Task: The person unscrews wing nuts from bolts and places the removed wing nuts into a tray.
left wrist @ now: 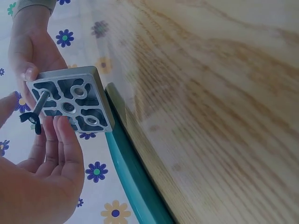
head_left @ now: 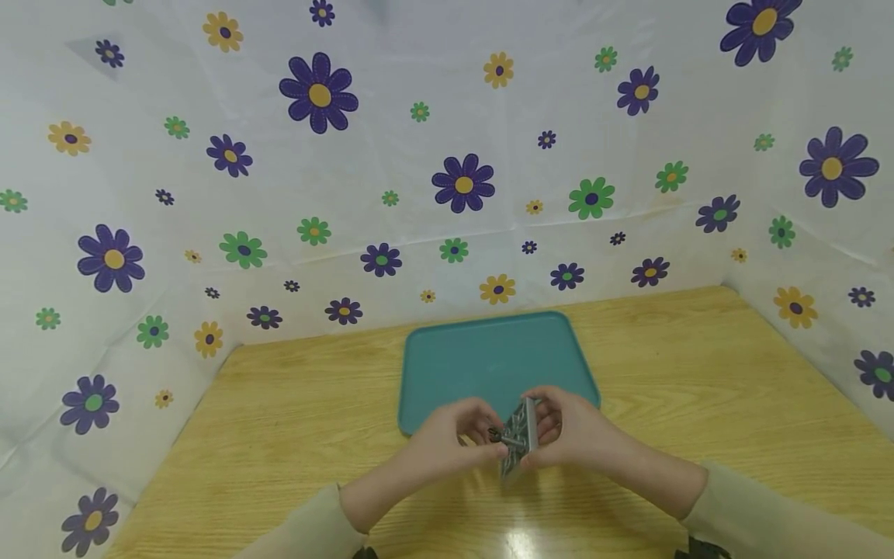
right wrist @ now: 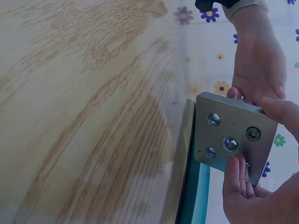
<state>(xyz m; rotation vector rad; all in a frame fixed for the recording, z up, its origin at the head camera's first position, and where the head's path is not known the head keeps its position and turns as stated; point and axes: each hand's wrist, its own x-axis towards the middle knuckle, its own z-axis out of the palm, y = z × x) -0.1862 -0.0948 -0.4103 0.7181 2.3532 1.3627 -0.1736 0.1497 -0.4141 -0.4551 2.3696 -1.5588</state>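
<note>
A square grey metal plate [head_left: 520, 435] is held up above the table, near the front edge of the tray. Its ribbed side, with several round holes, faces left in the left wrist view; the other side is flat. A wing screw [left wrist: 39, 106] with a black winged head and silver threaded shank sticks out of one corner hole. My right hand [head_left: 574, 425] grips the plate by its edges between thumb and fingers. Around the winged head, my left hand [head_left: 447, 439] has thumb and fingers spread, fingertips close beside it; whether they touch it I cannot tell.
Behind the hands, a teal tray [head_left: 489, 353] lies on the wood-grain table [head_left: 307, 404]. A white cloth [head_left: 391, 140] printed with flowers hangs at the back and both sides of the table.
</note>
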